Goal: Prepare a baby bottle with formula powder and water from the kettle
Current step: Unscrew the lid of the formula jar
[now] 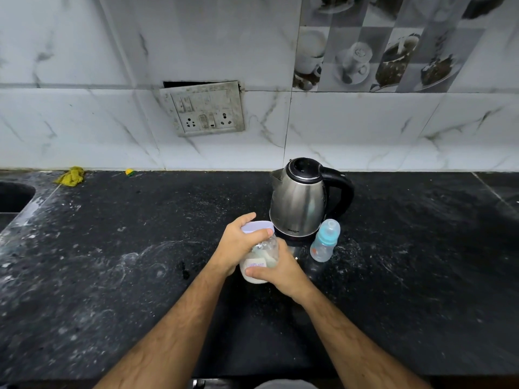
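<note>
Both hands hold a clear formula jar (259, 262) tilted above the dark speckled bench (112, 262). The left hand (241, 242) wraps its fingers (261, 233) around the pale lilac lid (257, 226); the right hand (280, 272) grips the jar's lower body, which seems part full of white powder. Just beside stands a capped baby bottle (324, 241), in front of a steel kettle (299, 199).

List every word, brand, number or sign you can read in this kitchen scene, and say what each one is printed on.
"MILTON": small black lettering low on the steel kettle, near its base; tiny, so the reading is tentative.
Pinkish writing on the label of the powder jar held in both hands: too blurred to read.
Small red mark on the baby bottle: too small to read.
Switchboard on the wall: no legible text.
</note>
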Demonstrator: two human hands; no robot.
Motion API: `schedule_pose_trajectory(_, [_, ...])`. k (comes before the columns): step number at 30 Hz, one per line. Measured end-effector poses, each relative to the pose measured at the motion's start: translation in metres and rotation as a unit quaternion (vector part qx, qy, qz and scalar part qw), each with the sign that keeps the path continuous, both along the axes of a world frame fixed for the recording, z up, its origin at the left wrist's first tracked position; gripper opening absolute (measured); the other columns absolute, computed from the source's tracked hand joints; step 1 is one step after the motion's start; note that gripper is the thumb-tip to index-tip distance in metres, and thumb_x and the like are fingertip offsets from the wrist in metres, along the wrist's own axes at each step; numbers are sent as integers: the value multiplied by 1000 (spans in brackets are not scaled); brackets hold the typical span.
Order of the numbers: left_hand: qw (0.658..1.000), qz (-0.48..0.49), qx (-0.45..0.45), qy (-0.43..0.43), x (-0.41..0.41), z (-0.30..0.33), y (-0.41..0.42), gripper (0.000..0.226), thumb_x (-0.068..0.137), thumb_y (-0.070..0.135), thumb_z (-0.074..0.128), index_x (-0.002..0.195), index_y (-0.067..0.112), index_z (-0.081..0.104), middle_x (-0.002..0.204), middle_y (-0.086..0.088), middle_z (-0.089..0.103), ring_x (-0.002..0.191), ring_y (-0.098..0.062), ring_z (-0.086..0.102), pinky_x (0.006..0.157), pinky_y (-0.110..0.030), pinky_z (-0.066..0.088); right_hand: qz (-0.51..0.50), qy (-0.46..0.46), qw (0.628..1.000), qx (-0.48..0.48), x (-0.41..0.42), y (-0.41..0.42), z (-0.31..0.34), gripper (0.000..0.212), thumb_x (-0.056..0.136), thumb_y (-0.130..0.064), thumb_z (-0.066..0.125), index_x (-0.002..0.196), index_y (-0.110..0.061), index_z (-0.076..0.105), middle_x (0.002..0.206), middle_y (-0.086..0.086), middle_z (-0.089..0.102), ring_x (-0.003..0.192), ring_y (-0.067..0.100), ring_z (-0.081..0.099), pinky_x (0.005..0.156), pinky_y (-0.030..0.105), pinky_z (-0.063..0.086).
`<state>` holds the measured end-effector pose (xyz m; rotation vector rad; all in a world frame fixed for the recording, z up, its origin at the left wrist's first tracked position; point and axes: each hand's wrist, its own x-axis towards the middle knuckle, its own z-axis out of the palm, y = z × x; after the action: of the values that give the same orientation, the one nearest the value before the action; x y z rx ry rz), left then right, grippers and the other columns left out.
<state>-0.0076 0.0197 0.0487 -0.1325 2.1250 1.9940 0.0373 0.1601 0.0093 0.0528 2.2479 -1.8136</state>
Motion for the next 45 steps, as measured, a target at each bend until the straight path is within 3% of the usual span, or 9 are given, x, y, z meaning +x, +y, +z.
schedule_pose_trajectory(5, [997,-68,8,-25,-4,4,-12,99,63,46,84,147,18,41,133,1,59,114,-14,64,95,-29,53,36,-32,996,-81,-4,13,-2,80,66,-16,87,135,-16,46,127,6,66,118,20,64,98,32,52])
schedule_pose_trajectory(8, [990,-111,71,-56,-4,3,-24,84,79,33,77,150,14,35,138,3,58,125,-14,58,107,-33,44,45,-47,993,-102,-5,18,-1,85,61,-20,89,136,-12,47,127,8,67,120,25,62,102,38,50])
schedule_pose_trajectory(12, [985,-135,97,-56,-5,1,-41,69,80,17,74,143,12,46,131,-3,65,118,-16,63,97,-29,50,84,-53,990,-96,-8,24,-2,87,65,-21,88,139,-13,43,134,9,62,127,27,57,108,46,45])
schedule_pose_trajectory(18, [998,-59,29,10,-4,6,-23,79,60,28,84,133,21,54,121,-5,63,107,-14,65,84,-21,54,63,-28,995,-73,-11,18,2,90,62,-26,89,139,-19,43,131,2,64,121,18,61,105,43,49])
schedule_pose_trajectory(24, [995,-94,-7,11,-3,9,-19,120,54,46,85,156,27,23,144,9,38,133,-7,43,100,-22,44,61,-17,996,-57,-13,15,4,83,67,-22,89,137,-20,45,129,-1,65,119,14,63,102,37,51])
schedule_pose_trajectory(31, [995,-101,20,-9,-6,6,-36,71,92,9,65,153,17,29,133,4,63,119,-3,60,93,-18,46,6,-10,998,-55,-16,21,5,76,72,-1,85,134,-19,46,124,-3,66,109,7,65,85,19,53])
schedule_pose_trajectory(38, [993,-110,-17,22,-11,14,-29,109,52,41,88,148,29,38,140,4,51,128,-9,52,104,-29,48,26,7,999,-33,-15,16,5,78,67,-12,88,134,-22,48,124,-2,66,112,12,65,95,32,55])
schedule_pose_trajectory(41, [990,-134,-39,35,-11,19,-24,111,53,44,87,150,29,35,146,6,43,136,-9,44,111,-35,42,25,8,999,-22,-15,14,6,78,66,-16,89,132,-22,49,123,-3,66,111,11,65,95,33,55])
schedule_pose_trajectory(45, [990,-138,-6,15,-12,19,-26,91,74,31,82,151,24,34,152,3,40,137,-6,43,108,-24,41,-12,12,1000,-17,-17,19,10,74,69,-9,88,131,-21,48,120,-5,65,108,8,65,91,25,54])
